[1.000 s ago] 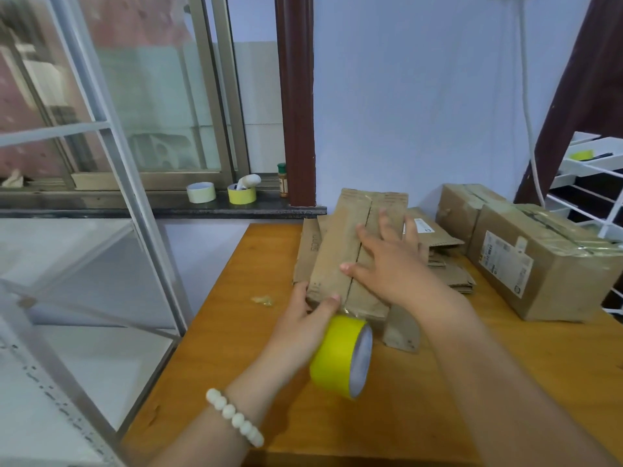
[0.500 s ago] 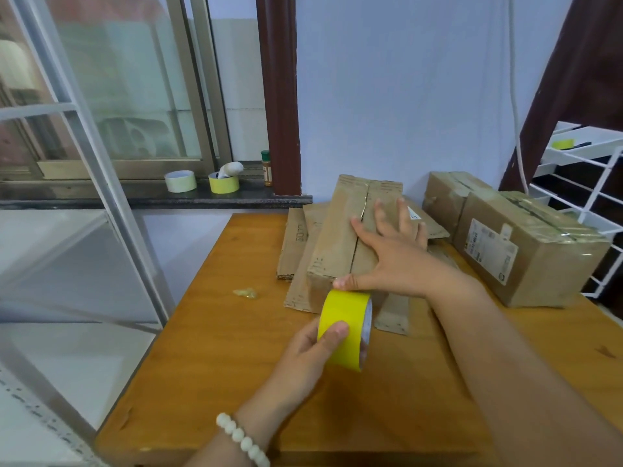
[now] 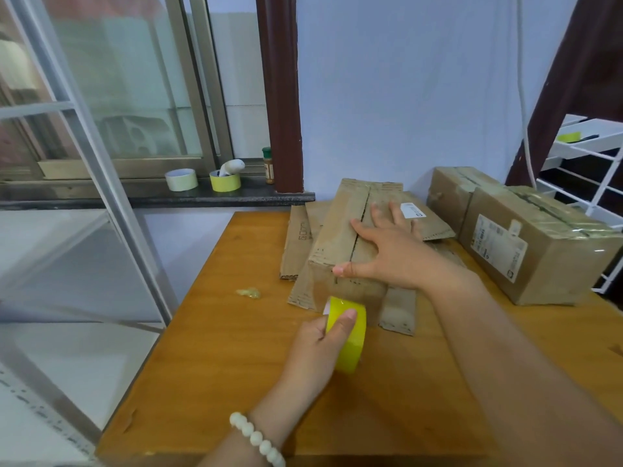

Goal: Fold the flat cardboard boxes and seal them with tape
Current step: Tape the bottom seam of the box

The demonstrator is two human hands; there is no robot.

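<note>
Left hand point(image 3: 318, 347) grips a yellow tape roll point(image 3: 350, 342) at the near end of a folded cardboard box point(image 3: 340, 237)
The thumb lies across the roll's outer band, held on edge just before the box's near face. The right hand point(image 3: 387, 252) presses flat on the box top, fingers spread, thumb across the centre seam. The box sits on flattened cardboard sheets point(image 3: 296, 244) on a wooden table point(image 3: 236, 365); two taped boxes point(image 3: 539, 251) stand to its right

Green-capped brown bottle point(image 3: 268, 165) on dark windowsill point(image 3: 135, 198), beside maroon post point(image 3: 280, 96). White wire rack point(image 3: 588, 153) at right. Pale crumpled scrap point(image 3: 248, 292) on table point(image 3: 236, 382).
</note>
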